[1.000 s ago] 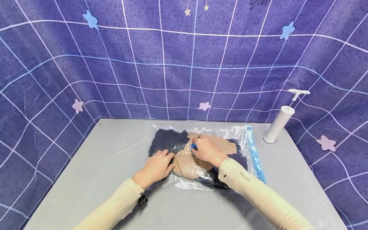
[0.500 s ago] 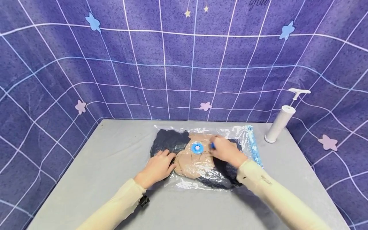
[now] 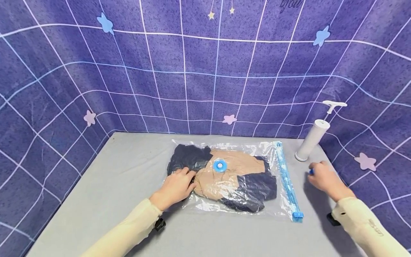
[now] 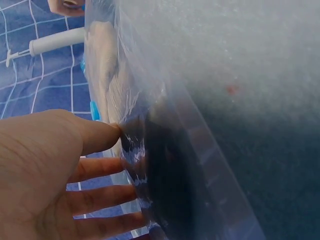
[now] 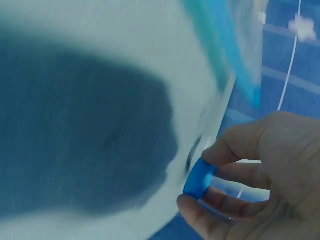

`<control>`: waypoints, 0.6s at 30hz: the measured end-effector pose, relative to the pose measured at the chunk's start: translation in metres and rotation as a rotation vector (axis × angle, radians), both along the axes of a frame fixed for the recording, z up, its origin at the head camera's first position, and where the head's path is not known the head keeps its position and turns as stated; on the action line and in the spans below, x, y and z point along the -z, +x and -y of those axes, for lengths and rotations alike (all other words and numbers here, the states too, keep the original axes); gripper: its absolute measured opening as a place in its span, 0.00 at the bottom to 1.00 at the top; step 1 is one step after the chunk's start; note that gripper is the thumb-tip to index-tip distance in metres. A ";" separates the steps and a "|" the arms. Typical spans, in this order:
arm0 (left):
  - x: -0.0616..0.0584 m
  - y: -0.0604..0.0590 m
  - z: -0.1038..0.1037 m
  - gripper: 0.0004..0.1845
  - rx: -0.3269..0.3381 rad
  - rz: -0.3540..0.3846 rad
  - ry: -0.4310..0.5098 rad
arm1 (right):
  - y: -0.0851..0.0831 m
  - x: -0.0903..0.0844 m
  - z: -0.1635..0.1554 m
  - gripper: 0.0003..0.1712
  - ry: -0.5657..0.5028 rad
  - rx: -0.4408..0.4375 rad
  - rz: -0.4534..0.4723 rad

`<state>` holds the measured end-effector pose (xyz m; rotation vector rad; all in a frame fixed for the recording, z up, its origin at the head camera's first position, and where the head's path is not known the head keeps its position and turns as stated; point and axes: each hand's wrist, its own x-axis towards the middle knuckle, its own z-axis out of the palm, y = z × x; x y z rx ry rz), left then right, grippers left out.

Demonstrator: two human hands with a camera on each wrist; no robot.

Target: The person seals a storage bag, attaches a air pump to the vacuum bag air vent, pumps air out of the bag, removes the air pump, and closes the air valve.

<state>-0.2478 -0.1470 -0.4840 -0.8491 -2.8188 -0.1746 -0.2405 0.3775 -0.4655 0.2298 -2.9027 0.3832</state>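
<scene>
The left hand [image 3: 176, 186] lies flat on the near left part of the clear plastic vacuum storage bag [image 3: 208, 203], its fingers straight and slightly spread, the fingertips [image 4: 131, 168] pressing the film over the dark navy folded garment [image 3: 189, 159]. The bag lies on the grey table [image 3: 106, 185], holding navy and tan clothing, with a round blue valve [image 3: 220, 165] uncovered at its middle and a blue zip strip [image 3: 287, 180] along its right edge. Beyond that edge, the right hand [image 3: 324, 180] hovers over the table, fingers curled, pinching a small blue round cap [image 5: 199, 178] between thumb and forefinger. A white cylindrical hand pump [image 3: 313, 139] stands just behind it.
</scene>
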 end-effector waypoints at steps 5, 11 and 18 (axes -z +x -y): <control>-0.001 0.001 0.001 0.20 -0.003 0.006 0.007 | 0.004 0.000 -0.029 0.17 -0.032 0.060 -0.070; -0.001 0.002 0.001 0.19 -0.007 0.013 0.023 | 0.000 0.018 -0.034 0.13 -0.060 0.022 -0.196; -0.001 0.003 0.000 0.19 -0.023 0.019 0.025 | -0.001 0.027 -0.041 0.13 -0.012 0.008 -0.056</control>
